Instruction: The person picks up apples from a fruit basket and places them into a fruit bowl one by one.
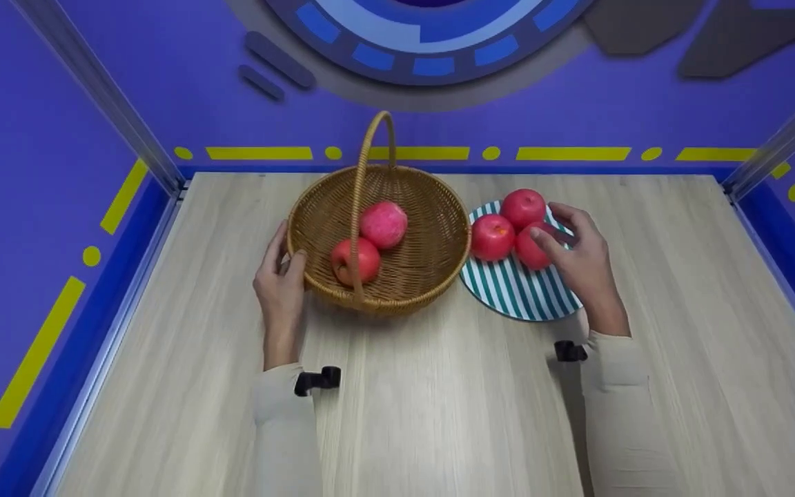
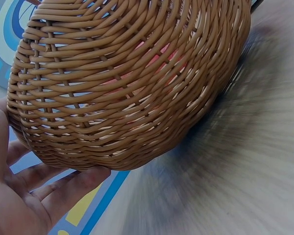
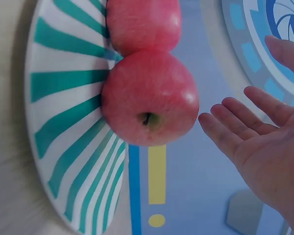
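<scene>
Blue-purple walls [image 1: 183,103], yellow dashes [image 1: 573,153] and dots [image 1: 491,153] low down; metal corner posts [image 1: 97,90]; pale wood-grain tabletop [image 1: 425,414].

Bright light leaves a soft sheen on the pale wood-grain table [image 1: 432,407]; wrist views blur its surface.

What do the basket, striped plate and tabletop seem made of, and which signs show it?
Basket: wicker, probably rattan or a plastic imitation, lightly glossy; strands interweave.
Striped plate: smooth, perhaps plastic or ceramic; its even surface leaves that open.
Tabletop: wood or laminate, softly shiny; pale grain shows.
</scene>
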Demonstrator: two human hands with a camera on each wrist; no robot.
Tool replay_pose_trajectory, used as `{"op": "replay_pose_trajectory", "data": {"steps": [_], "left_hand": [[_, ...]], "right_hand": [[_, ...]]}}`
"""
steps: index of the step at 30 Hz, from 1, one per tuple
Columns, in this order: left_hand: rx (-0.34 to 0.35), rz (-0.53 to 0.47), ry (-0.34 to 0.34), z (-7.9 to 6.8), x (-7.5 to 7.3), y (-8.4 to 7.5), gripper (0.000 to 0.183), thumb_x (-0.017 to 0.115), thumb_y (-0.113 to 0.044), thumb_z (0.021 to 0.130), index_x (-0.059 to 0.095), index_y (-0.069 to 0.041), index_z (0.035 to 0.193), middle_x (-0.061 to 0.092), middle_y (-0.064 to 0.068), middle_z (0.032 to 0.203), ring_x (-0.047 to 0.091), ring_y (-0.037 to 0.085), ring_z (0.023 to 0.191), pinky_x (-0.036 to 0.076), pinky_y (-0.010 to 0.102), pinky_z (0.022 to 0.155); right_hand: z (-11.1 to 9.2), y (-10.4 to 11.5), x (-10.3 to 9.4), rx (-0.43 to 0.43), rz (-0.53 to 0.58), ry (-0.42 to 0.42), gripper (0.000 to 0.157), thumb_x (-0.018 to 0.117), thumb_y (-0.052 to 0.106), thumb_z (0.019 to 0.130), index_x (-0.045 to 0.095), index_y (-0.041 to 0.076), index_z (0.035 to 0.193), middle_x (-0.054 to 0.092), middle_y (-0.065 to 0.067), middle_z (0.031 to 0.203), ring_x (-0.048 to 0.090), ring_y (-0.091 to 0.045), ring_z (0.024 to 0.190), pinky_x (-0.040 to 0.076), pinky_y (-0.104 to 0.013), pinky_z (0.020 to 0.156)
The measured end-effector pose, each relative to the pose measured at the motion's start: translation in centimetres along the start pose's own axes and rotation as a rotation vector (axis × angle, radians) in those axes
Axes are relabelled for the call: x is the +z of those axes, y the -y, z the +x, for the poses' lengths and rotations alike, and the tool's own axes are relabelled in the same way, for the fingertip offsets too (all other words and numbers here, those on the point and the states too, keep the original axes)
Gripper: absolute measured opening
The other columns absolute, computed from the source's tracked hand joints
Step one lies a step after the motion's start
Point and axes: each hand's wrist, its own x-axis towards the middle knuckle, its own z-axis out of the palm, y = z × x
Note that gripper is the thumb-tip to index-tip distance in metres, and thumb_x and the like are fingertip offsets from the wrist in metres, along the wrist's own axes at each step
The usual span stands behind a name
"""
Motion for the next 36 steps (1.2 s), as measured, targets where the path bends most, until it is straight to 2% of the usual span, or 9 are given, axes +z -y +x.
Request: {"op": "replay_pose_trajectory", "data": {"steps": [6,12,19,24,28,32,36], "left_hand": [[-0.006,0.009,-0.009,0.0,0.0,0.0,0.052,0.063,-0.021,0.103,0.059,-0.028,0.154,0.057,0.006,0.153,0.063,0.028,0.130,0.058,0.044,0.098],[-0.008,0.002,-0.011,0.1,0.0,0.0,0.052,0.063,-0.020,0.103,0.060,-0.029,0.154,0.059,0.009,0.151,0.067,0.029,0.124,0.060,0.046,0.095],[-0.010,-0.025,-0.003,0.0,0.0,0.0,0.052,0.064,-0.021,0.103,0.060,-0.030,0.154,0.060,0.009,0.150,0.068,0.028,0.122,0.061,0.045,0.092],[-0.012,-0.039,0.002,0.1,0.0,0.0,0.053,0.063,-0.018,0.103,0.058,-0.027,0.155,0.059,0.011,0.150,0.067,0.030,0.124,0.060,0.048,0.094],[-0.023,-0.055,0.010,0.1,0.0,-0.1,0.056,0.060,-0.014,0.104,0.054,-0.022,0.158,0.056,0.012,0.154,0.065,0.035,0.127,0.058,0.053,0.096],[-0.038,-0.068,0.017,-0.1,0.1,-0.8,0.057,0.059,-0.010,0.103,0.052,-0.016,0.159,0.054,0.016,0.155,0.063,0.040,0.129,0.055,0.058,0.098],[-0.045,-0.072,0.024,-0.7,0.0,-2.6,0.056,0.059,-0.007,0.103,0.053,-0.011,0.158,0.055,0.020,0.153,0.063,0.042,0.129,0.055,0.058,0.098]], "right_hand": [[0.7,1.1,0.4,-0.073,0.023,0.049,0.060,0.080,0.016,0.097,0.055,0.001,0.150,0.055,-0.017,0.148,0.051,-0.036,0.139,0.048,-0.053,0.111],[1.2,2.2,0.9,-0.101,-0.040,0.113,0.063,0.080,0.022,0.098,0.054,0.001,0.151,0.055,-0.018,0.149,0.050,-0.037,0.139,0.046,-0.063,0.109],[1.8,3.7,1.9,-0.149,-0.081,0.222,0.063,0.080,0.018,0.098,0.053,0.004,0.153,0.054,-0.017,0.150,0.054,-0.041,0.137,0.052,-0.060,0.104],[2.3,4.7,2.7,-0.178,-0.089,0.304,0.066,0.080,0.023,0.098,0.052,0.005,0.154,0.052,-0.015,0.152,0.057,-0.042,0.133,0.053,-0.060,0.102],[2.8,5.4,3.1,-0.185,-0.122,0.338,0.068,0.081,0.028,0.097,0.052,0.007,0.155,0.053,-0.013,0.153,0.059,-0.039,0.127,0.056,-0.058,0.100],[3.1,6.0,3.6,-0.218,-0.174,0.351,0.067,0.081,0.034,0.097,0.055,0.010,0.154,0.055,-0.009,0.153,0.058,-0.031,0.129,0.054,-0.053,0.104],[3.3,6.5,4.1,-0.257,-0.198,0.368,0.065,0.081,0.034,0.097,0.056,0.011,0.153,0.055,-0.009,0.153,0.053,-0.028,0.138,0.049,-0.054,0.110]]}}
